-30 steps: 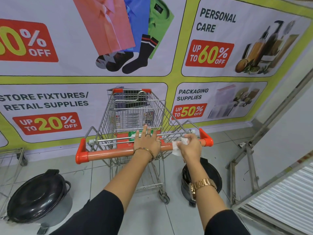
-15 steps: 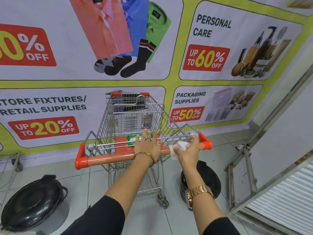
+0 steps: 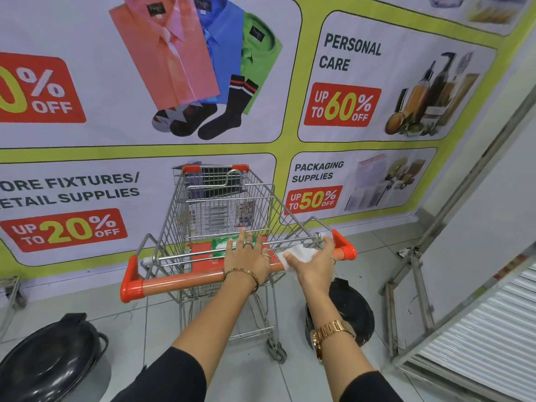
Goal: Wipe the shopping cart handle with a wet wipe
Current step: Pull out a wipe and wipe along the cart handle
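Note:
A wire shopping cart [image 3: 220,204] stands in front of me with an orange handle [image 3: 185,281] running left to right. My left hand [image 3: 248,261] rests flat on the handle's middle, fingers spread and reaching over it. My right hand [image 3: 316,264] presses a white wet wipe [image 3: 298,253] onto the handle's right part, close to the orange end cap [image 3: 345,249]. A green wipes pack [image 3: 222,245] lies on the cart's red child seat flap, partly hidden by my left hand.
A printed sale banner [image 3: 203,82] covers the wall behind the cart. Black lidded bins stand on the tiled floor at lower left [image 3: 49,361] and under my right arm [image 3: 351,311]. A metal frame [image 3: 412,285] and a white slatted panel [image 3: 478,329] lean at the right.
My right hand has spread out over the wipe and slid a little right along the handle toward the end cap. My left hand stays on the handle's middle.

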Tool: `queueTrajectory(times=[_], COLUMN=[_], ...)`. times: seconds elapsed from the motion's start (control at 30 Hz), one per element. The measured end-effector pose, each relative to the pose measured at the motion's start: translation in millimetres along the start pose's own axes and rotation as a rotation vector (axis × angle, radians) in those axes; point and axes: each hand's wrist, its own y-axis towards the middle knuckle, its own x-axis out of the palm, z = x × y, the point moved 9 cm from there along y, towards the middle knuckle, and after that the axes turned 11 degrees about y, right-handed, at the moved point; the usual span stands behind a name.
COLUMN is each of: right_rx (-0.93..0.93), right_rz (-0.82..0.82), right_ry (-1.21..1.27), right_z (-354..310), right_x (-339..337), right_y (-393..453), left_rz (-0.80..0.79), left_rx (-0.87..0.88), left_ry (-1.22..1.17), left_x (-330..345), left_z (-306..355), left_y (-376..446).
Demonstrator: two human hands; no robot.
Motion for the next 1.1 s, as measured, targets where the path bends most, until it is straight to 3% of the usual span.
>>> queueTrajectory(times=[0.23, 0.6, 0.83, 0.97, 1.1], right_rx=[0.012, 0.021, 0.016, -0.114, -0.286], right_rz=[-0.08, -0.034, 0.125, 0.136, 0.033], right_ry=[0.0, -0.027, -0.134, -0.346, -0.519], right_z=[4.4, 2.1, -5.7, -20.9, -26.0], right_x=[2.7, 2.3, -29.0, -25.0, 3.5], right_y=[3.4, 3.4, 19.8, 16.1, -5.7], left_rz=[-0.01, -0.017, -0.02, -0.02, -0.018], left_rx=[0.022, 0.044, 0.042, 0.039, 0.04], left_ry=[-0.001, -0.009, -0.039, -0.045, -0.038], left_x=[1.4, 1.0, -0.2, -0.4, 0.6], left_z=[0.7, 1.0, 1.2, 0.9, 0.3], left_y=[0.5, 0.3, -0.6, -0.8, -1.0])
